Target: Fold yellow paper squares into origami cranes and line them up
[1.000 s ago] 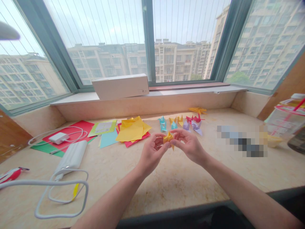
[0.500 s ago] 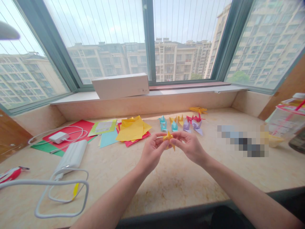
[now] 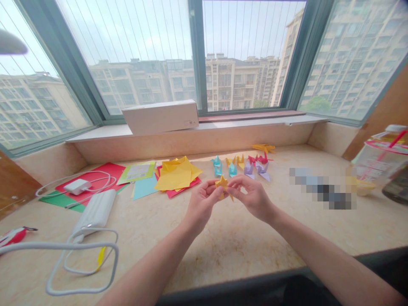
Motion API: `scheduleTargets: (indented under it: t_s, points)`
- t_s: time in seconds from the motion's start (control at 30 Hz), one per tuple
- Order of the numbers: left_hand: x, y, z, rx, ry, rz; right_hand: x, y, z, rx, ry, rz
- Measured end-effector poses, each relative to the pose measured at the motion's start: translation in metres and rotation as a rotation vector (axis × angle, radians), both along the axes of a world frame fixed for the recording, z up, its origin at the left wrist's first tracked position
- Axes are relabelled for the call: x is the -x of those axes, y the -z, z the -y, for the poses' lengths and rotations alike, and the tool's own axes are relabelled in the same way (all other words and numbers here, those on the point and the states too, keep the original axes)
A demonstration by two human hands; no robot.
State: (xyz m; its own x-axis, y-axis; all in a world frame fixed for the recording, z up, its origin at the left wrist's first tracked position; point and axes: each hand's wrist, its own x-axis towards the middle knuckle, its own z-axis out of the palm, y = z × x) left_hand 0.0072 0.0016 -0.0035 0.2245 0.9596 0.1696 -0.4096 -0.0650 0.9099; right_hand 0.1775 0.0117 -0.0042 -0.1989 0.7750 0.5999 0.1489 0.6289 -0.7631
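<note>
Nearest, front left: looped white cable (image 3: 113,272) on the tabletop (image 3: 229,259), yellow tag (image 3: 101,257) on it; red-and-white item (image 3: 15,236) at the left edge, can't tell what it is. Just past that, white power bank (image 3: 97,210), lying flat.

Centre: folded yellow paper (image 3: 222,182), held up off the tabletop between both hands. Left hand (image 3: 203,199) pinches its left side, grip narrow, thumb on the near face. Right hand (image 3: 253,197) has a narrow grip at its right side, thumb and index finger on it, exact contact partly hidden; a yellow point hangs below the right thumb.

Change vs half a second ago: small. Piece looks turned a bit in the fingers, broader star-like face now showing; both hands stay on it, so the folding looks still in progress, piece not set down. Whole view has shifted slightly too; loose items look unmoved.

Further: stacked yellow sheets (image 3: 175,177) left of the hands, light-blue sheet (image 3: 146,188) beside them. Beyond the hands, folded figures: blue (image 3: 233,170), purple (image 3: 262,170), red (image 3: 263,159), orange (image 3: 264,148) farthest back. White box (image 3: 159,119) on the ledge by the window.
</note>
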Motion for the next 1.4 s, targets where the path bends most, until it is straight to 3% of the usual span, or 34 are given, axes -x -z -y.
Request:
scheduleTargets:
  t_s: [0.3,0.57,0.8,0.97,1.4]
  points:
    - [0.0,0.0,0.0,-0.034,-0.033,-0.036,0.002,0.0021,0.0002,-0.005,0.031,-0.003]
    - [-0.0012,-0.0025,0.0022,-0.084,-0.061,-0.105,0.0067,0.0049,0.0017,0.123,0.038,-0.127]
    - [-0.0012,0.002,0.0007,-0.168,-0.094,-0.222,0.0046,0.0051,-0.0005,0.185,0.054,0.011]
    - [0.0002,0.0063,-0.0011,-0.196,-0.114,-0.304,0.0062,0.008,-0.0022,0.21,0.08,-0.004]
    - [0.0028,-0.0002,0.001,-0.281,-0.15,-0.449,-0.0006,0.0016,-0.0035,0.206,-0.002,-0.03]
